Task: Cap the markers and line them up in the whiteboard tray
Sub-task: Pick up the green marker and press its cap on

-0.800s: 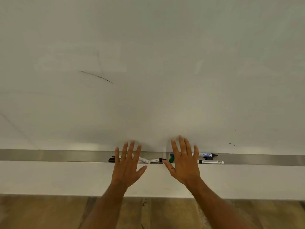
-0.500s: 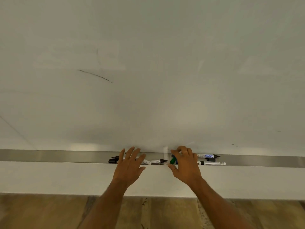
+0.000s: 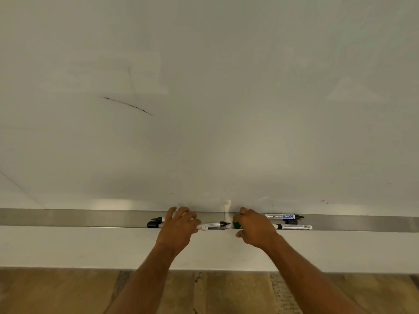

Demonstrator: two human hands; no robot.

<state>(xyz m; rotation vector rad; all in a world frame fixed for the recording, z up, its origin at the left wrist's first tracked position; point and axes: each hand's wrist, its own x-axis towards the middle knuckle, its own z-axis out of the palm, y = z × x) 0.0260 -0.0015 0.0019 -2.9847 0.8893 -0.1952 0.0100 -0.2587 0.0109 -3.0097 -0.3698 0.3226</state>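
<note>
Looks like an office or classroom: a big wall whiteboard (image 3: 204,98) fills most of the frame, a metal marker tray (image 3: 90,218) runs along its bottom edge, and wood-look flooring (image 3: 56,293) shows at the bottom.

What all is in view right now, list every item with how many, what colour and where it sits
White whiteboard: one, fills the upper view, with a thin dark stroke at upper left.
Silver metal tray: one, runs along the board's lower edge.
White marker with blue label: one, back of the tray, right side, black tip bare.
White marker with barcode: one, front of the tray, right side.
Loose black cap: one, between those two.
White marker with black tip: one, centre, at the left hand's fingertips.
Green cap: one, under the right hand.
Black-ended markers: seemingly two, left of the left hand, partly hidden.
Wood-look floor: below.
Left hand: on the tray.
Right hand: curled over the tray.
</note>
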